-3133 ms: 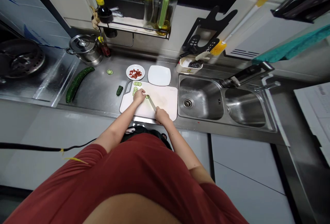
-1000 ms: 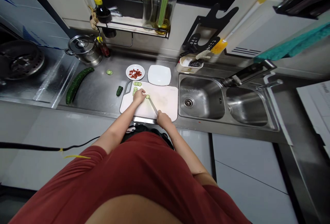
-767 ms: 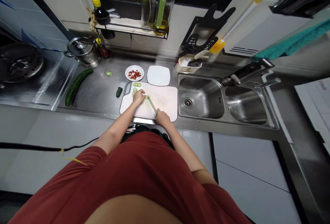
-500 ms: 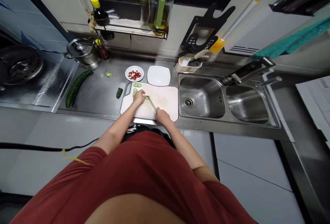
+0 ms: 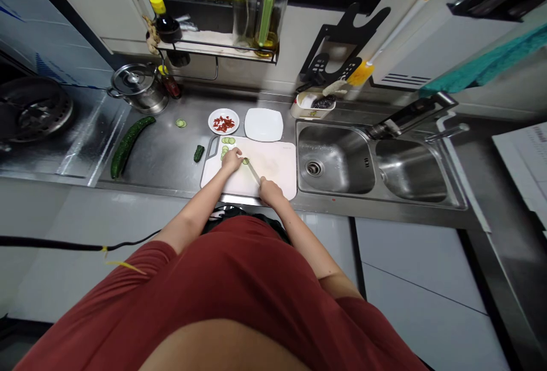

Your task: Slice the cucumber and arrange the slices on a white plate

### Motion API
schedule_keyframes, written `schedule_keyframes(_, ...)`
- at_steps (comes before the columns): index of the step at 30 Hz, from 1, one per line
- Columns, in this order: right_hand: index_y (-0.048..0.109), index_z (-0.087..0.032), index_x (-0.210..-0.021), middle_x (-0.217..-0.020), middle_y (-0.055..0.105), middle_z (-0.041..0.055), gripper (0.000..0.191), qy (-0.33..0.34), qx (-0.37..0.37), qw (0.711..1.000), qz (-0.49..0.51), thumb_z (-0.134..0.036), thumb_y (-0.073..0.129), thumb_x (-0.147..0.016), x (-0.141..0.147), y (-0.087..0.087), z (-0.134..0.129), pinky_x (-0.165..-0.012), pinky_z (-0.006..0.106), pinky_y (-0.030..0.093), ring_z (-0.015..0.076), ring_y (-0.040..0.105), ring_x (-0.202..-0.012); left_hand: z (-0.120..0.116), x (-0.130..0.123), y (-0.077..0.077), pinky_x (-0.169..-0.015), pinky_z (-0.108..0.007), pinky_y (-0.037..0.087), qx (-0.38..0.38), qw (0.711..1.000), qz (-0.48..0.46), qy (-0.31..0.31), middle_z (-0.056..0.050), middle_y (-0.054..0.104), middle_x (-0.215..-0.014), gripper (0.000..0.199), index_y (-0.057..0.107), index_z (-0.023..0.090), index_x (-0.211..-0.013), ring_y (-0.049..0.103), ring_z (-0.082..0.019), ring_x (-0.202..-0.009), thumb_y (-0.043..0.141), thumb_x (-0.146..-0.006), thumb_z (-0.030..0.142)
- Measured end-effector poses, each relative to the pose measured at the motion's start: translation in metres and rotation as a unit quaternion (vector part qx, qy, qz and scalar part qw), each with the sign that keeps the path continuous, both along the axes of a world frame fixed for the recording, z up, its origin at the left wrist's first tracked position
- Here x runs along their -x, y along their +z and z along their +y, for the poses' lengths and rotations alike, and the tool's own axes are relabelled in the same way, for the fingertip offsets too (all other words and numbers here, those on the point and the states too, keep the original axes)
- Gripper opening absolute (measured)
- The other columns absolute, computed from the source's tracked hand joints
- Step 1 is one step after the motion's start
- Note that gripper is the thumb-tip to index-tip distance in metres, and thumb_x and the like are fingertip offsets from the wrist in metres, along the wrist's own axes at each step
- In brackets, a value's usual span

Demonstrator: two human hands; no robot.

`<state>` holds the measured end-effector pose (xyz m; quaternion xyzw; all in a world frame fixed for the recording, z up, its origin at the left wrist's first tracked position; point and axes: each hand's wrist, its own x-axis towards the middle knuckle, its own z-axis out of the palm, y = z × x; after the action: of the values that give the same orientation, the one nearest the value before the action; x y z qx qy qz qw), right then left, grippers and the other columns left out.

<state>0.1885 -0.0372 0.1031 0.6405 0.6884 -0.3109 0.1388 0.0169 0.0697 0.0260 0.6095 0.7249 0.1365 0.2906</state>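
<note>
My right hand [image 5: 270, 192] grips the handle of a knife [image 5: 254, 174], whose blade slants up and left across the white cutting board [image 5: 277, 160]. A small green cucumber slice [image 5: 245, 161] lies at the blade's tip. My left hand [image 5: 232, 160] rests on the board with its fingers curled, the fingertips beside the blade and at that slice; part of what they press is hidden. More cucumber slices [image 5: 228, 141] lie in overlapping groups at the board's upper left, some partly behind my left hand.
A cucumber stub [image 5: 199, 153], a few slices [image 5: 181, 123] and a long cucumber [image 5: 130, 146] lie left of the board. Behind it stand a plate of chopped red pieces [image 5: 223, 122] and a white dish [image 5: 264, 125]. A double sink [image 5: 335, 160] is right, a steel pot [image 5: 139, 89] back left.
The view has shifted very slightly. Both hands and the knife keep nearly the same place on the board.
</note>
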Motion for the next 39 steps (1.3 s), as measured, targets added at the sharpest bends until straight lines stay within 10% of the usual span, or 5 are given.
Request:
schedule_keyframes(29, 0.047, -0.015, -0.116, -0.105, 0.064, 0.0163, 0.027, -0.023, 0.006, 1.0, -0.011, -0.021, 0.035, -0.093, -0.013, -0.007, -0.031, -0.076, 0.034, 0.046, 0.0265, 0.062, -0.096, -0.023, -0.001, 0.005, -0.095, -0.033, 0.04, -0.043, 0.998, 0.013, -0.034, -0.01, 0.056, -0.112, 0.029, 0.058, 0.023, -0.113, 0.054, -0.024, -0.106, 0.049, -0.085, 0.026)
schedule_keyframes(39, 0.036, -0.017, -0.135, -0.101, 0.066, 0.0134, 0.041, -0.101, -0.108, 0.988, 0.034, -0.034, 0.028, -0.098, -0.038, -0.015, -0.037, -0.078, 0.03, 0.041, 0.0246, 0.062, -0.095, -0.037, -0.01, 0.01, -0.095, -0.035, 0.04, -0.075, 0.995, 0.036, -0.049, -0.012, 0.051, -0.113, 0.036, 0.055, 0.021, -0.119, 0.053, -0.026, -0.106, 0.049, -0.087, 0.037)
